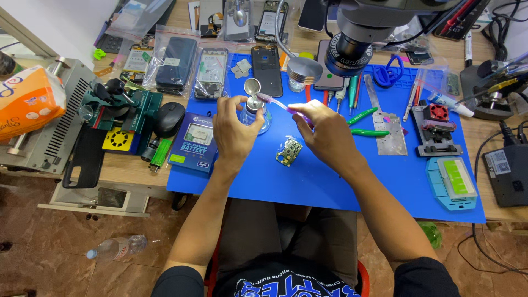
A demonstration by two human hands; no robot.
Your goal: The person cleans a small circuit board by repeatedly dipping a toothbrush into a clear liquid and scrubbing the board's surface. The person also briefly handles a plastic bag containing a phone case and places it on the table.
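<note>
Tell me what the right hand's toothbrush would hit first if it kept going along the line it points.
Likely the glass dispenser bottle steadied by the left hand: the right hand aims the purple toothbrush up-left, its head already near the bottle's metal top. Depth is uncertain.

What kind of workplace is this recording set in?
Most likely a phone repair bench: a bare circuit board lies on a blue work mat, a microscope hangs overhead, and opened phones in plastic bags line the back.
</note>
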